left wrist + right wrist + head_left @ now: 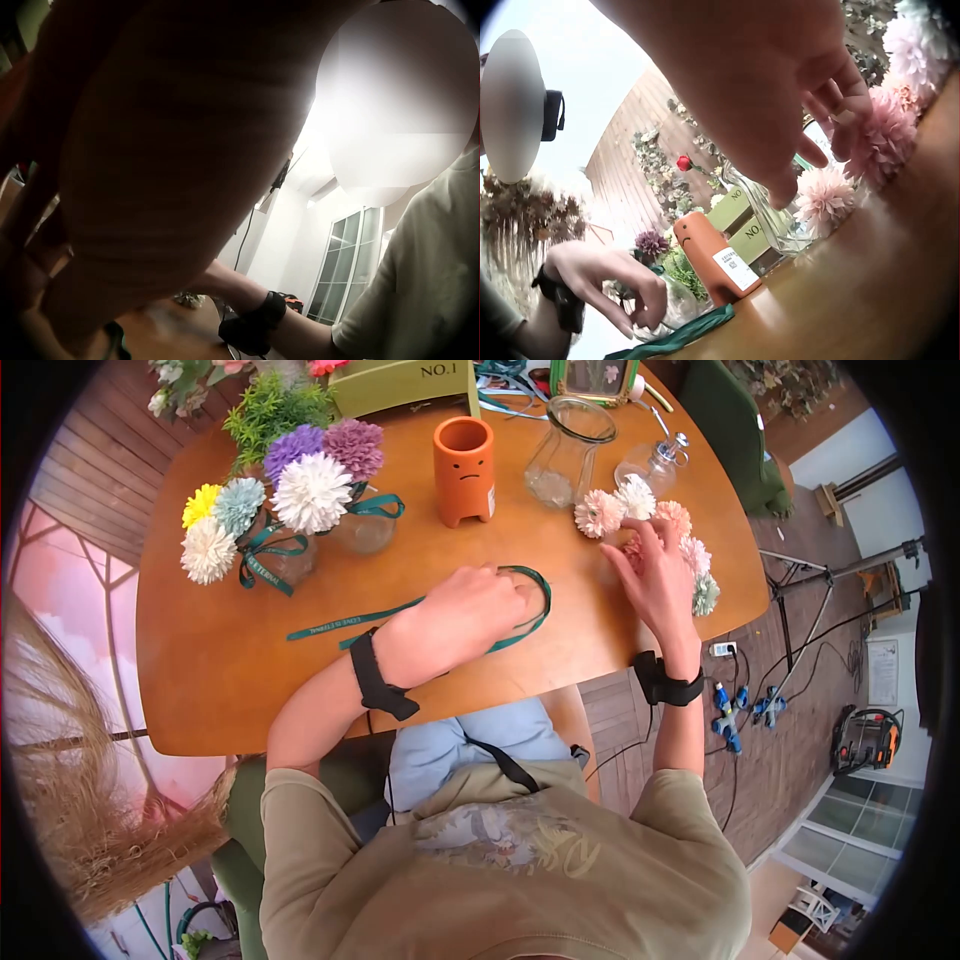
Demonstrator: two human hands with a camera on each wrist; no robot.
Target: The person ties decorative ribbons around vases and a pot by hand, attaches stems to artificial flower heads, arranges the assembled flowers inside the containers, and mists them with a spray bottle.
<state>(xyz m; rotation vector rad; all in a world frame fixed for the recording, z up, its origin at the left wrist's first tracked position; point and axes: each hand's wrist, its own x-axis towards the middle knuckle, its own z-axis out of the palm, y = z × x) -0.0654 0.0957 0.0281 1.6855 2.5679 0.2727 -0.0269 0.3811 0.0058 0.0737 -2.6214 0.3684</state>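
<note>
In the head view my left hand (455, 615) is over a dark green ribbon (347, 624) on the table, which loops round beyond its fingers. Seen from the right wrist, the left hand's fingers hang loosely curled near the ribbon (679, 337), with none of it showing between them. My right hand (652, 575) reaches down over a row of artificial flowers, thumb and fingers apart. Its fingertips are right at a dusty pink flower (885, 139); a pale peach flower (825, 201) lies below the thumb. Most of the left wrist view is dark, filled by the hand.
An orange pot with a frowning face (464, 470) stands mid-table. Left of it are glass vases with flowers (312, 492) and green bows. Behind the right hand stand a clear glass vase (562, 455) and a spray bottle (655, 463). A green box (402, 388) is at the back.
</note>
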